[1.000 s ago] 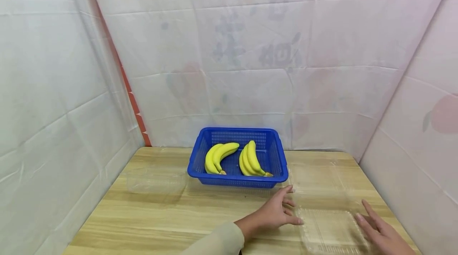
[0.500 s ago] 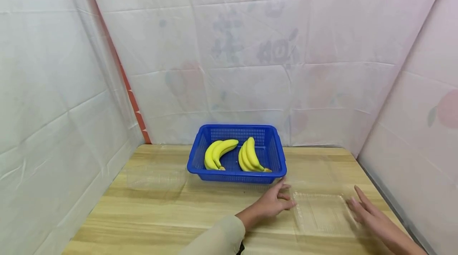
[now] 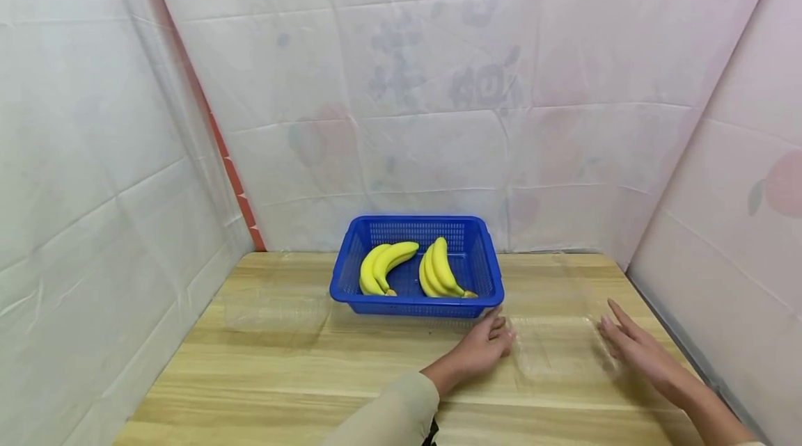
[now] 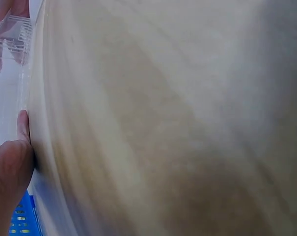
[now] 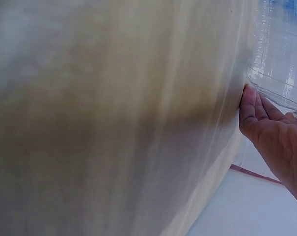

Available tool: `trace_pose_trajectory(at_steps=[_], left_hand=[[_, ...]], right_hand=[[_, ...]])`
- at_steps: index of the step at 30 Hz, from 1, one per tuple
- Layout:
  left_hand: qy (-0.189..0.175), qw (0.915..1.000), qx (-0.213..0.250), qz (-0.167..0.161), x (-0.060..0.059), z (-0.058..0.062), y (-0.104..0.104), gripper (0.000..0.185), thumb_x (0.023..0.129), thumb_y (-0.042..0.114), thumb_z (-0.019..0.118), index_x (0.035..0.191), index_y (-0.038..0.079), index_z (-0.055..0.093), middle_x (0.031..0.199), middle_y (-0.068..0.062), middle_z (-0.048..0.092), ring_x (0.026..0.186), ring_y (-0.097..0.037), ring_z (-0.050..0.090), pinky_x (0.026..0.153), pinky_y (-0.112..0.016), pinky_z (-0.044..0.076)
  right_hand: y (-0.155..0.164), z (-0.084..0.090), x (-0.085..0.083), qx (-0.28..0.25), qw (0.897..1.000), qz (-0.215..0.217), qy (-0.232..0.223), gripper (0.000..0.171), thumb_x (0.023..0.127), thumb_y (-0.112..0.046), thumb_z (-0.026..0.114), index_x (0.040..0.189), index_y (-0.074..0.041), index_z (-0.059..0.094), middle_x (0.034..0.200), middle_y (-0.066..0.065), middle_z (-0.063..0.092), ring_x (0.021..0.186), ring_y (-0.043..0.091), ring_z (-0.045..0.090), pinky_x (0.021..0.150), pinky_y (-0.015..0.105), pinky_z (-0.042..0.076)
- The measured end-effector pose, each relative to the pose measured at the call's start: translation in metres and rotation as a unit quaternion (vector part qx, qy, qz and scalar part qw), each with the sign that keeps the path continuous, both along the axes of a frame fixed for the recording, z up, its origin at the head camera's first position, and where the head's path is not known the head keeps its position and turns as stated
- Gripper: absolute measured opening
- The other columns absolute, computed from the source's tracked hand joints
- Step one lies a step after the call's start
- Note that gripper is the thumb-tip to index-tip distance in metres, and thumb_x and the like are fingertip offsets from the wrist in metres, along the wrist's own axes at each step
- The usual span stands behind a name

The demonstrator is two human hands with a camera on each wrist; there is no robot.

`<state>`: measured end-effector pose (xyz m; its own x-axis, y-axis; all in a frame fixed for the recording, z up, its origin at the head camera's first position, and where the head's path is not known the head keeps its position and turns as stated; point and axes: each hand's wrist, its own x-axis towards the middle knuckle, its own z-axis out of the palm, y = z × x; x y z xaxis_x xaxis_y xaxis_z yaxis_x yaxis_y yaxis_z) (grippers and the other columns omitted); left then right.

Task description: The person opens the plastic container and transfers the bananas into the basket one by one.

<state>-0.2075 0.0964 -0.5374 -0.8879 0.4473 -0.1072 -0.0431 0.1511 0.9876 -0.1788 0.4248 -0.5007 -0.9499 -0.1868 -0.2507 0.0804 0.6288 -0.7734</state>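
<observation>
A clear plastic clamshell container rests on the wooden table, right of the middle, with its lid standing open toward the back. My left hand touches its left side, fingers slightly bent and the fingertips close to the blue basket. Against the right side lies my right hand, its fingers extended. In the left wrist view the left thumb and a finger lie along the transparent wall. The right wrist view has the right fingers at the edge of the container.
Behind the hands stands a blue plastic basket holding two bunches of bananas. Another clear container lies on the table at left. White printed sheets hang around the table's back and sides.
Both hands and the clear container between them have moved away from me, toward the back of the table. The basket and bananas stay in place.
</observation>
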Motion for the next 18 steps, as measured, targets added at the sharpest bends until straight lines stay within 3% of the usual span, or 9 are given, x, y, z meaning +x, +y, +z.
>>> trace_pose_trajectory(at_steps=[1,4,6,8,11,14,18], left_hand=[[0.001,1.0,0.001,0.0,-0.0006,0.0003,0.0009,0.068,0.11,0.033,0.06,0.17,0.022,0.029,0.168,-0.012,0.046,0.145,-0.024,0.058,0.105,-0.034,0.06],[0.0,1.0,0.003,0.002,-0.0032,0.0015,0.002,0.065,0.112,0.036,0.056,0.17,0.021,0.03,0.169,-0.012,0.044,0.14,-0.026,0.063,0.105,-0.035,0.06],[0.005,1.0,0.002,0.007,-0.0049,0.002,0.0014,0.064,0.113,0.036,0.054,0.169,0.02,0.031,0.17,-0.013,0.043,0.137,-0.028,0.065,0.105,-0.036,0.06],[0.008,0.9999,-0.002,0.01,-0.0064,0.0021,0.0002,0.062,0.113,0.037,0.052,0.169,0.02,0.031,0.17,-0.012,0.043,0.134,-0.029,0.067,0.106,-0.037,0.06],[0.001,0.9999,-0.004,0.012,-0.0082,0.0013,-0.0017,0.06,0.114,0.037,0.049,0.169,0.021,0.032,0.17,-0.012,0.043,0.134,-0.03,0.068,0.108,-0.04,0.059],[-0.008,0.9999,-0.006,0.014,-0.0091,0.0014,-0.0027,0.058,0.115,0.038,0.047,0.169,0.022,0.033,0.17,-0.011,0.044,0.128,-0.031,0.071,0.11,-0.042,0.057],[-0.004,0.9998,-0.013,0.014,-0.0091,0.0012,-0.0012,0.059,0.115,0.04,0.046,0.169,0.021,0.034,0.169,-0.012,0.045,0.123,-0.031,0.073,0.114,-0.045,0.055]], right_hand=[[0.0006,0.0002,-0.0007,0.003,1.0,0.001,0.006,0.077,0.118,-0.049,0.017,0.164,-0.005,-0.027,0.165,0.04,0.025,0.138,0.062,0.054,0.113,0.072,0.042],[0.0012,0.0003,-0.0027,-0.001,1.0,0.003,0.026,0.076,0.118,-0.047,0.018,0.165,-0.004,-0.024,0.165,0.039,0.029,0.141,0.06,0.051,0.105,0.044,0.058],[0.0012,-0.0003,-0.0039,-0.013,0.999,0.007,0.036,0.074,0.118,-0.045,0.018,0.166,-0.004,-0.023,0.165,0.04,0.03,0.142,0.06,0.049,0.096,0.027,0.058],[0.0008,-0.0013,-0.0048,-0.027,0.999,0.011,0.041,0.073,0.119,-0.044,0.016,0.166,-0.004,-0.022,0.165,0.042,0.029,0.143,0.061,0.047,0.093,0.022,0.057],[0.0,-0.003,-0.0055,-0.042,0.998,0.015,0.036,0.072,0.118,-0.044,0.013,0.166,-0.003,-0.023,0.164,0.046,0.026,0.141,0.063,0.048,0.105,0.047,0.059],[-0.0008,-0.003,-0.0057,-0.05,0.998,0.011,0.023,0.074,0.118,-0.047,0.011,0.165,-0.003,-0.025,0.165,0.047,0.02,0.139,0.067,0.048,0.111,0.075,0.043],[-0.0003,-0.0021,-0.0049,-0.058,0.998,0.007,0.012,0.075,0.117,-0.048,0.01,0.163,-0.003,-0.029,0.167,0.047,0.015,0.14,0.07,0.043,0.112,0.085,0.029]])
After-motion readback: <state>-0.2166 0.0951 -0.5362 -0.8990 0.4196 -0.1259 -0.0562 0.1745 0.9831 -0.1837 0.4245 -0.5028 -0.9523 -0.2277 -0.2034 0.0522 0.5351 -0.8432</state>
